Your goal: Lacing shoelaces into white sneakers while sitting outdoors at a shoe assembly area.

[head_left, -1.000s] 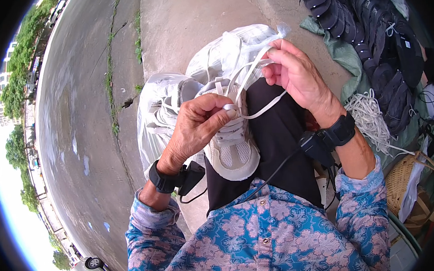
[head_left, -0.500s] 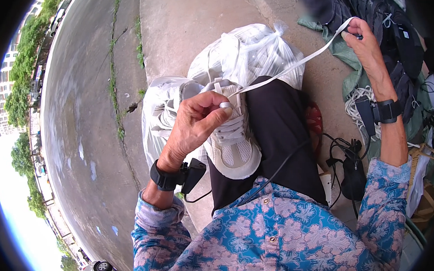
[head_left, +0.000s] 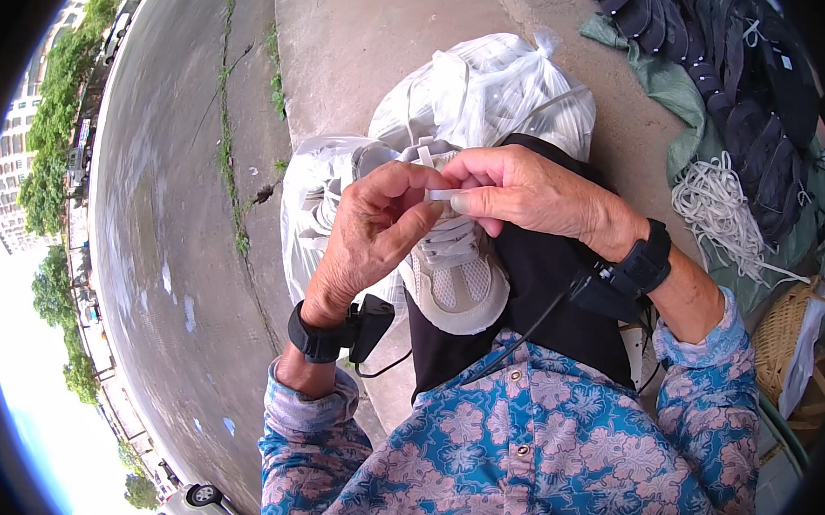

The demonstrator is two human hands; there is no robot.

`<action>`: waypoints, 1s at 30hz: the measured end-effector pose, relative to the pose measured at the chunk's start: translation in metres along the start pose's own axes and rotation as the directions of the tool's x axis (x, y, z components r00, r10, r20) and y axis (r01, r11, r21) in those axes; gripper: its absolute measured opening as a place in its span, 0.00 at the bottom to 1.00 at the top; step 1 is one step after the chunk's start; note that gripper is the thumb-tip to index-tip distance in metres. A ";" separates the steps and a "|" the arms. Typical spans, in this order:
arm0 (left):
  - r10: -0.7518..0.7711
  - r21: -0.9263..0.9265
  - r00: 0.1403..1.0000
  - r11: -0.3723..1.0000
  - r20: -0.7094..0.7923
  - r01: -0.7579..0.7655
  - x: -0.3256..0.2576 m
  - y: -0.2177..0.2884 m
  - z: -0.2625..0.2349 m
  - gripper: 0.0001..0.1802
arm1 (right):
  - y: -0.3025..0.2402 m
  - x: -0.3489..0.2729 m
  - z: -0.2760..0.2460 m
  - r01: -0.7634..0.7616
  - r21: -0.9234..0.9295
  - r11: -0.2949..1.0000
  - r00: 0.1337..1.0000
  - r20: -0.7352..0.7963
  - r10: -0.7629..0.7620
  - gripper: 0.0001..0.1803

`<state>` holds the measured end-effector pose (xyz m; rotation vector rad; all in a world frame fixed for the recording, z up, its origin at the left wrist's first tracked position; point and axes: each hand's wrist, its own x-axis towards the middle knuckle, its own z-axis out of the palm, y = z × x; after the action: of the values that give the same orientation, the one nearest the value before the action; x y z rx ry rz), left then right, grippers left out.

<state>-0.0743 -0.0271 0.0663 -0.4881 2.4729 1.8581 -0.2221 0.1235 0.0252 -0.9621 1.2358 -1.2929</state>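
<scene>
Both hands pinching a lace over a white sneaker

Grey pavement (head_left: 368, 41) is filling the 12 o'clock half of the view, road curving off at 9 o'clock. A tied clear plastic bag (head_left: 496, 85) is sitting at 12 o'clock of the hands; a second bag (head_left: 308, 205) is lying at 9 o'clock. A pile of dark shoes (head_left: 720, 78) is lying at 2 o'clock, a bundle of white laces (head_left: 718, 213) at 3 o'clock, both well apart from the hands. The white sneaker (head_left: 453, 278) is resting on the dark lap, toe pointing to 6 o'clock, directly under both hands. Left hand (head_left: 372, 232) is curling over the sneaker's 9 o'clock side, thumb and fingers pinching. Right hand (head_left: 528, 194) is coming in from 3 o'clock, pinching too. Fingertips of both are meeting on the flat white lace (head_left: 441, 195), just above the tongue.
</scene>
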 end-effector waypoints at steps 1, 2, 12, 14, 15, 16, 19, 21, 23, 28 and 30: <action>-0.003 -0.004 1.000 1.000 -0.008 0.003 -0.001 -0.001 -0.002 0.07 | 0.000 -0.003 -0.004 -0.003 -0.002 1.000 1.000 0.009 0.004 0.13; 0.068 0.249 0.996 0.967 -0.052 -0.053 -0.003 -0.004 -0.007 0.08 | 0.000 -0.005 -0.008 -0.034 0.031 0.999 0.999 0.006 0.034 0.12; 0.150 0.619 0.987 0.781 -0.051 -0.087 -0.005 -0.016 -0.012 0.05 | -0.006 -0.014 -0.009 -0.085 -0.186 0.979 0.984 -0.171 0.053 0.08; 0.274 0.618 0.960 0.765 -0.057 -0.182 -0.006 -0.018 -0.008 0.03 | 0.001 -0.013 -0.009 0.020 -0.409 0.912 0.973 -0.202 -0.112 0.07; 0.273 0.618 0.960 0.766 -0.062 -0.178 -0.007 -0.019 -0.006 0.03 | 0.001 -0.012 -0.008 0.022 -0.410 0.912 0.974 -0.197 -0.112 0.07; 0.313 0.620 0.946 0.759 -0.080 -0.198 -0.008 -0.019 -0.005 0.03 | -0.002 -0.012 -0.005 -0.004 -0.440 0.898 0.973 -0.208 -0.098 0.07; 0.292 0.587 0.951 0.789 -0.101 -0.181 -0.010 -0.018 0.004 0.05 | -0.004 -0.010 -0.002 -0.039 -0.519 0.854 0.966 -0.238 -0.100 0.07; 0.232 0.558 0.967 0.818 -0.105 -0.136 -0.009 -0.018 0.006 0.06 | -0.002 -0.009 -0.001 -0.040 -0.567 0.823 0.960 -0.249 -0.125 0.08; 0.236 0.470 0.969 0.865 -0.070 -0.176 -0.008 -0.018 0.006 0.09 | 0.002 -0.007 -0.001 -0.013 -0.598 0.801 0.944 -0.273 -0.188 0.09; 0.232 0.446 0.971 0.876 -0.057 -0.183 -0.011 -0.018 0.004 0.08 | 0.001 0.000 0.000 -0.066 -0.619 0.783 0.943 -0.295 -0.155 0.11; 0.278 0.459 0.959 0.861 -0.062 -0.220 -0.010 -0.021 0.001 0.07 | 0.003 0.002 0.000 -0.082 -0.641 0.763 0.941 -0.301 -0.152 0.11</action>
<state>-0.0599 -0.0287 0.0485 -0.2805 3.0496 1.2655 -0.2218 0.1219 0.0224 -1.2807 2.0292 -1.0898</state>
